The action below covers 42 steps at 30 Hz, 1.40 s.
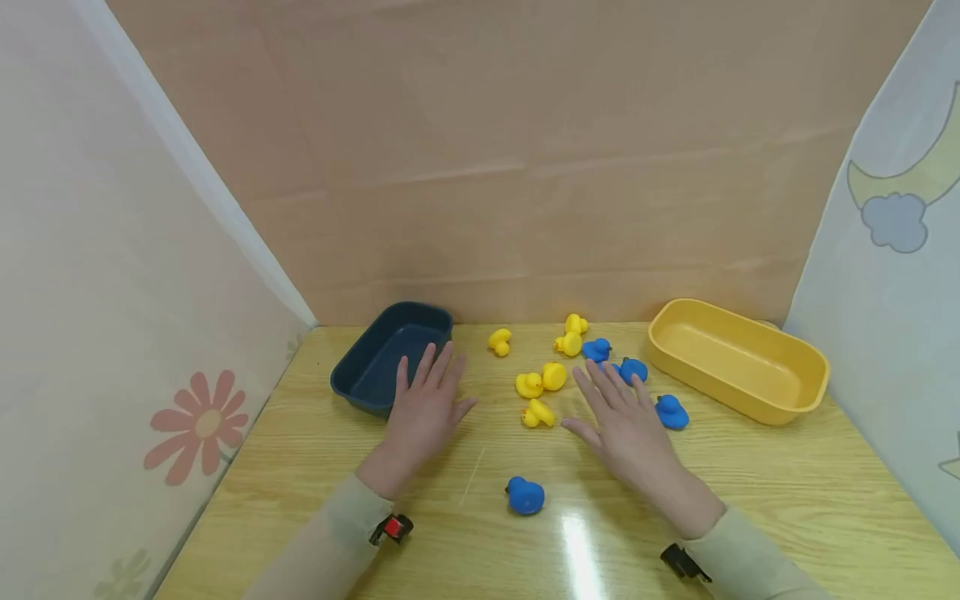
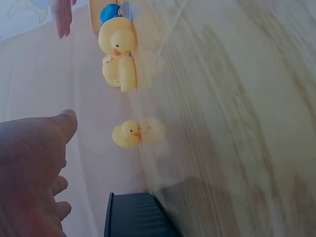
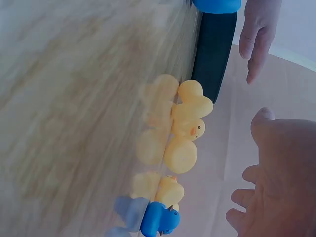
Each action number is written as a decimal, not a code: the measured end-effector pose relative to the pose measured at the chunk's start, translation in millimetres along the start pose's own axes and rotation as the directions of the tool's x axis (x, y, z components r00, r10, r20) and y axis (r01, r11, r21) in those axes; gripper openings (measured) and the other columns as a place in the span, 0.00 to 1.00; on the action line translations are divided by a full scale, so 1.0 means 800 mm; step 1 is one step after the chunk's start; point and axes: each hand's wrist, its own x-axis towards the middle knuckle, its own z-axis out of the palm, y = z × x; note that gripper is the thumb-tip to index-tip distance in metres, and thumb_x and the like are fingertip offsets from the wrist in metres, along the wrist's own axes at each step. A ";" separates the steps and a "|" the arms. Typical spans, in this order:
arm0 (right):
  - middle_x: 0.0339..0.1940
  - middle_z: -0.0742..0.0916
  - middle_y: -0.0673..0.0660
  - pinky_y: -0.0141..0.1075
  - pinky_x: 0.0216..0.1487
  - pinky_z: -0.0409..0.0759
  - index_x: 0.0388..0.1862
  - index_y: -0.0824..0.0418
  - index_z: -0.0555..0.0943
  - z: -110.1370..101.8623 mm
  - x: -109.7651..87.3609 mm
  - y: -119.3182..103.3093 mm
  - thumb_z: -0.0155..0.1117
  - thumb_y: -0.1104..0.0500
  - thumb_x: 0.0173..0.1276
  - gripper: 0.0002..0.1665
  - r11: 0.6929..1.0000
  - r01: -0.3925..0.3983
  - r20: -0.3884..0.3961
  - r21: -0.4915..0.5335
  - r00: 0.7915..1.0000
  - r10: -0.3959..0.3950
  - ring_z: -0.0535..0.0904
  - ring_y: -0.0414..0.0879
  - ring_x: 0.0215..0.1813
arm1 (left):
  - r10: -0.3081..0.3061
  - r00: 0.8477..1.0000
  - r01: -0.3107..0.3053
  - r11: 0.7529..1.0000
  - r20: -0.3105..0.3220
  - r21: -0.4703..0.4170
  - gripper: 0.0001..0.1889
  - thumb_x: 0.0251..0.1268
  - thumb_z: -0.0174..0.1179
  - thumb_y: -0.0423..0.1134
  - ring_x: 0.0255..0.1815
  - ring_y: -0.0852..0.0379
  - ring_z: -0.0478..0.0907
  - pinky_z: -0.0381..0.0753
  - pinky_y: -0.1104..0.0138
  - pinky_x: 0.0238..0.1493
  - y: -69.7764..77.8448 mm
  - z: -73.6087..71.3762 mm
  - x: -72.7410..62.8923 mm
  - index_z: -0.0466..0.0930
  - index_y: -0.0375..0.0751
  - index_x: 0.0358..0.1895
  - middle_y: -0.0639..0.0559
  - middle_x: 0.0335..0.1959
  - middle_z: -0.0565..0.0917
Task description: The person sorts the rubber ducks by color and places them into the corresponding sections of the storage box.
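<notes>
My left hand hovers palm down beside the right side of a dark blue tub, fingers spread, holding nothing. My right hand, also spread and holding nothing, is over the table near some blue rubber ducks, partly covering one. Several yellow rubber ducks lie between the hands, some upright and some tipped over. One blue duck sits apart, nearer to me. Another blue duck is just right of my right hand. Both wrist views show the hands raised, apart from the yellow ducks.
A yellow tub stands at the back right of the wooden table. Brown paper covers the back wall. Patterned white sheets hang on both sides. Small black devices are strapped to the wrists.
</notes>
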 end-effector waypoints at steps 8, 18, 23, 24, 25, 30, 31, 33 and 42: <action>0.90 0.64 0.63 0.69 0.85 0.49 0.91 0.59 0.61 0.004 0.000 -0.009 0.63 0.36 0.84 0.49 0.997 0.026 -0.010 0.066 1.000 -0.026 0.54 0.64 0.90 | -0.097 0.995 0.097 0.994 0.008 -0.040 0.39 0.84 0.62 0.59 0.90 0.38 0.51 0.46 0.28 0.83 -0.023 -0.001 -0.011 0.65 0.46 0.87 0.43 0.89 0.60; 0.88 0.68 0.63 0.66 0.85 0.54 0.91 0.58 0.61 0.009 -0.006 -0.023 0.66 0.37 0.82 0.50 0.980 0.028 0.033 0.198 0.999 -0.035 0.60 0.65 0.88 | -0.213 0.977 0.210 0.974 -0.026 -0.086 0.39 0.86 0.59 0.59 0.90 0.35 0.51 0.44 0.27 0.83 -0.064 0.001 -0.036 0.64 0.41 0.87 0.40 0.89 0.61; 0.86 0.71 0.61 0.67 0.81 0.64 0.93 0.50 0.59 0.011 -0.009 -0.027 0.68 0.37 0.82 0.50 0.962 -0.001 0.086 0.274 0.996 -0.024 0.65 0.66 0.84 | -0.259 0.966 0.256 0.962 -0.019 -0.097 0.39 0.87 0.56 0.59 0.90 0.32 0.50 0.43 0.26 0.82 -0.083 -0.002 -0.046 0.62 0.39 0.88 0.38 0.89 0.59; 0.86 0.71 0.61 0.67 0.80 0.66 0.93 0.49 0.60 0.010 -0.009 -0.028 0.68 0.38 0.81 0.50 0.958 -0.006 0.099 0.285 0.995 -0.023 0.67 0.66 0.84 | -0.266 0.964 0.263 0.959 -0.018 -0.104 0.39 0.88 0.56 0.59 0.89 0.32 0.50 0.43 0.26 0.82 -0.087 -0.002 -0.047 0.62 0.39 0.88 0.38 0.89 0.59; 0.85 0.72 0.61 0.68 0.79 0.68 0.93 0.48 0.60 0.010 -0.009 -0.029 0.69 0.38 0.81 0.50 0.955 -0.011 0.112 0.297 0.993 -0.023 0.67 0.66 0.83 | -0.273 0.962 0.270 0.957 -0.015 -0.106 0.39 0.88 0.56 0.59 0.89 0.31 0.50 0.43 0.25 0.82 -0.090 -0.001 -0.049 0.61 0.38 0.88 0.37 0.89 0.58; 0.85 0.73 0.61 0.69 0.76 0.71 0.92 0.46 0.60 0.010 -0.010 -0.033 0.72 0.42 0.80 0.50 0.938 -0.029 0.177 0.347 0.984 -0.035 0.69 0.67 0.82 | -0.316 0.949 0.314 0.943 0.003 -0.109 0.39 0.89 0.55 0.59 0.90 0.30 0.47 0.43 0.24 0.81 -0.107 0.003 -0.057 0.60 0.37 0.88 0.35 0.89 0.57; 0.85 0.73 0.61 0.69 0.76 0.71 0.92 0.46 0.60 0.011 -0.010 -0.033 0.72 0.42 0.80 0.50 0.933 -0.028 0.187 0.359 0.981 -0.043 0.69 0.67 0.83 | -0.325 0.946 0.324 0.940 0.006 -0.110 0.39 0.89 0.54 0.58 0.90 0.30 0.46 0.42 0.25 0.81 -0.109 0.003 -0.058 0.60 0.37 0.88 0.35 0.89 0.56; 0.84 0.73 0.61 0.69 0.76 0.71 0.92 0.44 0.61 0.013 -0.011 -0.033 0.73 0.42 0.79 0.50 0.925 -0.018 0.202 0.381 0.977 -0.064 0.69 0.67 0.82 | -0.344 0.939 0.343 0.931 0.011 -0.123 0.39 0.89 0.54 0.58 0.90 0.30 0.45 0.41 0.24 0.81 -0.113 0.003 -0.061 0.59 0.37 0.89 0.34 0.89 0.55; 0.83 0.75 0.60 0.70 0.76 0.69 0.91 0.47 0.65 0.023 -0.011 -0.030 0.72 0.34 0.75 0.52 0.880 0.051 0.262 0.472 0.945 -0.196 0.69 0.67 0.82 | -0.414 0.910 0.406 0.897 -0.008 -0.177 0.36 0.89 0.55 0.53 0.88 0.23 0.46 0.46 0.21 0.78 -0.130 0.008 -0.068 0.61 0.33 0.86 0.26 0.87 0.55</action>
